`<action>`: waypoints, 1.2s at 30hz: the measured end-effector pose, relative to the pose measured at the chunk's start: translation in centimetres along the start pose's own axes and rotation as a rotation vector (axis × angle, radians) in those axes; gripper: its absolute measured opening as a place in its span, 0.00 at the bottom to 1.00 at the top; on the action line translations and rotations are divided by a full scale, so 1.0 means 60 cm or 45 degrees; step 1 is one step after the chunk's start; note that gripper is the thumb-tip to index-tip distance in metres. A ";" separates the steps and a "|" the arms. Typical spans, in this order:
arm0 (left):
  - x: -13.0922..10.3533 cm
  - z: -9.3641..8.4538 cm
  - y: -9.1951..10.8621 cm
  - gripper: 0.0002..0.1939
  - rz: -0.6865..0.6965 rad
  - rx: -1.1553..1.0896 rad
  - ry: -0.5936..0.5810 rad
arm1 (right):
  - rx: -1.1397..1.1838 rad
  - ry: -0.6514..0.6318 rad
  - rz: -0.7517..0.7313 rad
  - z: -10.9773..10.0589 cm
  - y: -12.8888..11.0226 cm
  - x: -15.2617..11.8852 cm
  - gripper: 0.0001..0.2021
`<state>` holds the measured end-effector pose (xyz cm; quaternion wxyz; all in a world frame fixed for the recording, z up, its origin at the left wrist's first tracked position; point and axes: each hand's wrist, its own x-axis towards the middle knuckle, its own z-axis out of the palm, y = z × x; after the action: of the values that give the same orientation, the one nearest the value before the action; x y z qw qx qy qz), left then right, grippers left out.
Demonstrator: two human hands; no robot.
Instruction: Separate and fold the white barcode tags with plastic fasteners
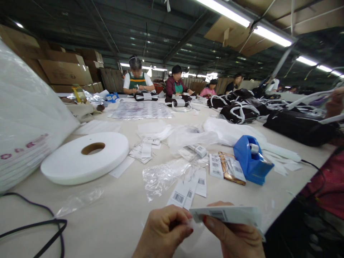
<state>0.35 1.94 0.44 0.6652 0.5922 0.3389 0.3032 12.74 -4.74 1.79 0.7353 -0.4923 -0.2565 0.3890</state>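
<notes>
While both hands are working at the near edge of the table point(129, 211), the right hand point(236, 238) is gripping a stack of white barcode tags point(228, 214), and the left hand point(163, 231) is pinching closed on a small clear piece beside that stack, too blurred to identify. Barcodes are showing on loose tags point(188, 191) lying just ahead, but their digits are proving unreadable. Faint red printing is showing on the white bag point(24, 143) at left, illegible. A blue tape dispenser point(251, 161) is sitting near a white ribbon roll point(86, 157). Both wrists are being cut off below.
</notes>
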 end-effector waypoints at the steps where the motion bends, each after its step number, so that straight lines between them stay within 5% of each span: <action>1: 0.000 0.000 0.001 0.02 -0.038 -0.053 -0.012 | -0.017 -0.046 0.005 -0.003 0.001 0.002 0.05; 12: 0.003 0.005 0.004 0.03 -0.239 -0.288 0.026 | -0.003 -0.067 0.090 -0.001 -0.008 0.006 0.06; 23: 0.002 0.007 0.010 0.07 -0.266 -0.216 0.073 | 0.056 -0.067 0.310 -0.009 -0.007 0.015 0.09; 36: 0.004 0.006 0.005 0.13 -0.312 -0.444 -0.001 | -0.171 -0.136 0.327 -0.031 0.016 0.023 0.08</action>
<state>0.79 1.97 0.75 0.7896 0.4225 0.3505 0.2741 14.61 -4.36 0.18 0.6303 -0.5476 -0.2555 0.4874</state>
